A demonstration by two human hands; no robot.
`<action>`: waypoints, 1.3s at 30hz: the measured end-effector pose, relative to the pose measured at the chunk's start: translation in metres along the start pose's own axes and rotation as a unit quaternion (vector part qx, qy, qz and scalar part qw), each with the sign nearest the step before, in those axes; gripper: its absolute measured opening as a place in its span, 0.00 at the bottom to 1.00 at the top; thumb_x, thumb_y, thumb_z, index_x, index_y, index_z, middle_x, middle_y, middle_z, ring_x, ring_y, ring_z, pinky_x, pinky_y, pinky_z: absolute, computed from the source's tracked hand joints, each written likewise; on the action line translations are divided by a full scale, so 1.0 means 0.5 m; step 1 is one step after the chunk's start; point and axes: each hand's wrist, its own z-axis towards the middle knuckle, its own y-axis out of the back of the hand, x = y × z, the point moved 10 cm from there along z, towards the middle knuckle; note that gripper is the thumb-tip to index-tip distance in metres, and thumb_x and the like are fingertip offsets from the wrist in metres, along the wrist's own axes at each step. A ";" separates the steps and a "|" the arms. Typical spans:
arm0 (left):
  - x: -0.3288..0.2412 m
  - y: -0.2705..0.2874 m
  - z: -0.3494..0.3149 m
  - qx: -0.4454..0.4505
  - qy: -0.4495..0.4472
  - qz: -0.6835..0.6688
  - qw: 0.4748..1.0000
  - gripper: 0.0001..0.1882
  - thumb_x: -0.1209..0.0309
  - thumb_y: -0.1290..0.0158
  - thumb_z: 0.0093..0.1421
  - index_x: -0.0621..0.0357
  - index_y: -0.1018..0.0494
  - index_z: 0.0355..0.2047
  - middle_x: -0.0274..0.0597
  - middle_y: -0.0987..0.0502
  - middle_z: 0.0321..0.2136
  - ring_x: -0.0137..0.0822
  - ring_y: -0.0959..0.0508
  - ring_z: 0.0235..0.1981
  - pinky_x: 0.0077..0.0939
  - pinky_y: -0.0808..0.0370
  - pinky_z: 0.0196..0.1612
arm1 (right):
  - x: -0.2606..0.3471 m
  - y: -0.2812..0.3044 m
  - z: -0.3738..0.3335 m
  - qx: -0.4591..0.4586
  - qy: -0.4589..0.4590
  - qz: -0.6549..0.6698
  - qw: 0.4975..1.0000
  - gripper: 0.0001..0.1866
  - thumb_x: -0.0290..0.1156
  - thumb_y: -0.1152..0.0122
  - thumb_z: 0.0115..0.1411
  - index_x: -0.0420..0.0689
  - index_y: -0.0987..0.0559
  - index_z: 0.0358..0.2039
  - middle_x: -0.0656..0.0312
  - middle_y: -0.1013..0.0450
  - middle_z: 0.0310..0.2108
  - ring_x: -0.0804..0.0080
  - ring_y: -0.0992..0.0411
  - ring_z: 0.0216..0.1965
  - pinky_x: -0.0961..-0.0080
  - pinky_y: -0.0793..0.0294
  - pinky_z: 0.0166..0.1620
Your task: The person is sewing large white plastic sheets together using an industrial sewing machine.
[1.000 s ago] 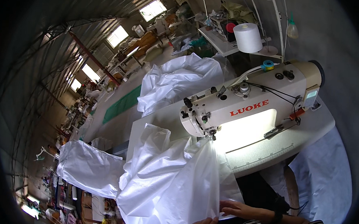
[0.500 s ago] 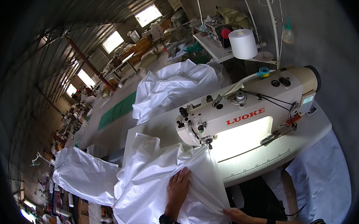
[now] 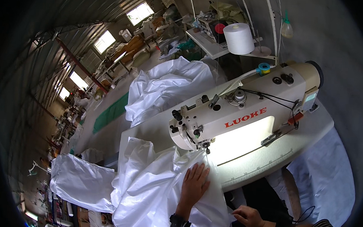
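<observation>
White, shiny fabric [image 3: 145, 185] lies in folds over the front of the sewing machine's bed, its upper edge reaching the needle and presser foot [image 3: 206, 147]. My left hand [image 3: 195, 183] rests flat on this fabric just below the needle area, fingers spread. Close to the fabric's right edge, my right hand [image 3: 249, 217] is curled with thumb and fingers drawn together. A gap shows between it and the fabric, and I see nothing in its fingers. The white sewing machine [image 3: 247, 104] has its lamp lit over the bed.
A white thread cone [image 3: 238, 39] stands behind the machine. More white fabric is heaped on the table beyond [image 3: 171, 82], near a green strip [image 3: 111, 113]. Pale fabric [image 3: 326, 178] hangs at the right, below the machine table. An oil bottle [image 3: 287, 28] hangs by the wall.
My left hand has slid up and right over the fabric, closer to the needle. My right hand has let go of the fabric's edge and moved slightly right. The whole view has shifted a little.
</observation>
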 end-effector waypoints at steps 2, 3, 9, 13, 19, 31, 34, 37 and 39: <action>-0.009 -0.003 0.001 0.006 -0.009 0.013 1.000 0.25 0.63 0.48 0.61 0.55 0.32 0.59 0.46 0.35 0.62 0.48 0.40 0.66 0.47 0.45 0.66 | 0.010 0.022 0.013 -0.072 0.045 -0.059 0.995 0.20 0.45 0.44 0.65 0.39 0.22 0.43 0.51 0.24 0.37 0.58 0.26 0.43 0.69 0.28 0.49; -0.011 -0.006 0.000 0.006 -0.010 0.013 1.000 0.25 0.63 0.48 0.61 0.55 0.32 0.59 0.46 0.35 0.62 0.48 0.40 0.66 0.47 0.45 0.66 | 0.020 0.039 0.019 -0.143 0.090 -0.115 0.979 0.20 0.46 0.42 0.63 0.42 0.22 0.45 0.49 0.24 0.41 0.53 0.25 0.47 0.67 0.27 0.52; -0.008 -0.007 0.004 0.006 -0.013 -0.006 1.000 0.25 0.63 0.48 0.61 0.54 0.32 0.59 0.45 0.35 0.62 0.48 0.40 0.66 0.48 0.45 0.66 | -0.068 -0.080 0.011 0.114 0.058 0.008 0.992 0.18 0.42 0.43 0.63 0.42 0.23 0.45 0.52 0.24 0.41 0.55 0.24 0.42 0.67 0.25 0.46; -0.005 -0.004 -0.007 0.008 -0.003 0.017 1.000 0.25 0.61 0.48 0.61 0.50 0.31 0.59 0.40 0.35 0.63 0.47 0.39 0.65 0.49 0.43 0.65 | -0.018 -0.069 -0.001 0.201 0.036 -0.003 0.979 0.29 0.46 0.44 0.64 0.42 0.33 0.60 0.45 0.29 0.52 0.51 0.28 0.51 0.66 0.29 0.53; -0.004 -0.003 0.004 0.018 -0.020 0.003 1.000 0.25 0.61 0.47 0.60 0.51 0.31 0.58 0.38 0.34 0.62 0.47 0.39 0.65 0.47 0.43 0.65 | -0.082 -0.107 -0.014 0.283 0.067 -0.079 0.954 0.23 0.45 0.48 0.66 0.44 0.27 0.55 0.49 0.25 0.46 0.56 0.25 0.47 0.66 0.28 0.51; -0.004 0.040 0.043 -0.037 -0.005 -0.002 0.999 0.15 0.65 0.43 0.57 0.56 0.23 0.43 0.38 0.24 0.48 0.44 0.27 0.52 0.41 0.32 0.56 | -0.093 0.082 -0.006 0.052 -0.081 -0.159 0.983 0.22 0.50 0.46 0.64 0.45 0.21 0.45 0.52 0.22 0.39 0.54 0.23 0.41 0.65 0.24 0.45; -0.007 0.034 0.075 -0.056 -0.016 -0.033 0.998 0.10 0.68 0.42 0.55 0.57 0.22 0.37 0.37 0.22 0.39 0.41 0.23 0.44 0.38 0.28 0.49 | -0.082 0.020 0.047 0.087 0.033 -0.175 0.980 0.21 0.48 0.46 0.64 0.44 0.22 0.45 0.51 0.22 0.37 0.52 0.24 0.40 0.62 0.25 0.43; 0.001 0.026 0.075 -0.103 -0.030 -0.059 0.992 0.06 0.70 0.43 0.56 0.57 0.23 0.33 0.38 0.22 0.35 0.42 0.23 0.39 0.37 0.26 0.43 | -0.113 -0.033 0.027 0.190 -0.007 -0.146 0.971 0.17 0.44 0.46 0.65 0.44 0.21 0.43 0.51 0.22 0.34 0.52 0.23 0.36 0.64 0.24 0.41; -0.001 0.039 0.057 -0.138 -0.037 -0.068 0.987 0.05 0.71 0.44 0.57 0.58 0.23 0.33 0.39 0.23 0.34 0.43 0.24 0.37 0.38 0.25 0.41 | -0.083 0.015 0.007 0.137 -0.015 -0.139 0.981 0.15 0.44 0.46 0.65 0.46 0.21 0.42 0.54 0.22 0.32 0.54 0.23 0.35 0.67 0.24 0.40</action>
